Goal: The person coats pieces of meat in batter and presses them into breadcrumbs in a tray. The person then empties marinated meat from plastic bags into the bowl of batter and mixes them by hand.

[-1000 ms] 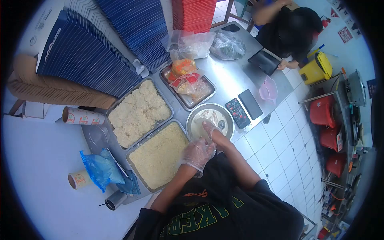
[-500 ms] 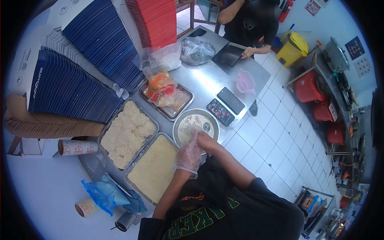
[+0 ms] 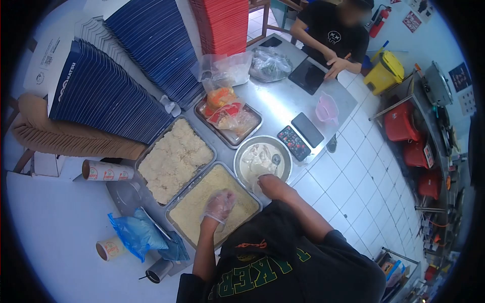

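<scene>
My left hand (image 3: 221,204), in a clear plastic glove, is over the tray of pale crumbs (image 3: 189,207), its fingers bent down; whether it holds anything is hidden. My right hand (image 3: 272,186) is at the near rim of the round metal bowl (image 3: 288,174), fingers closed together on something I cannot make out. Pale liquid with lighter pieces (image 3: 260,157) fills the bowl. Behind the crumb tray lies a second tray, heaped with pale coated pieces (image 3: 174,154).
A small tray (image 3: 240,140) with bagged food stands behind the bowl, two phones (image 3: 307,130) to its right. Blue box stacks (image 3: 111,96) and a red stack (image 3: 221,28) rise at the back left. A person (image 3: 333,38) is near a tablet (image 3: 307,76) across the table.
My left hand has moved left from the bowl to the crumb tray. My right hand stays at the bowl's near side. The other person's hand has come off the tablet's edge.
</scene>
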